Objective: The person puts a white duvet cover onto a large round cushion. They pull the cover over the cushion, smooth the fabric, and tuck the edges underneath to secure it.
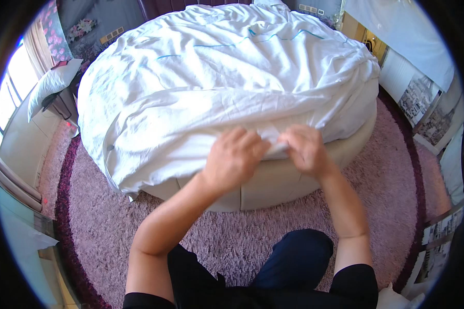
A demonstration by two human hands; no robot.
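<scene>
A rumpled white bed cover point(201, 104) with blue lines on it lies over a large round bed, its near edge raised in front of me. My left hand point(236, 156) is closed around that edge near the middle. Just to the right, my right hand point(303, 148) grips the same edge, with a short stretch of rolled fabric between the two. Both hands are slightly blurred. Below them shows the cream bed base point(278, 185), while the cover hangs lower at the left and hides the base there.
A pink shaggy rug point(112, 224) with a dark purple border surrounds the bed. At the left, a white pillow point(56, 85) rests on a dark piece of furniture near the window. City-print panels point(419, 100) and white fabric point(406, 34) stand along the right side.
</scene>
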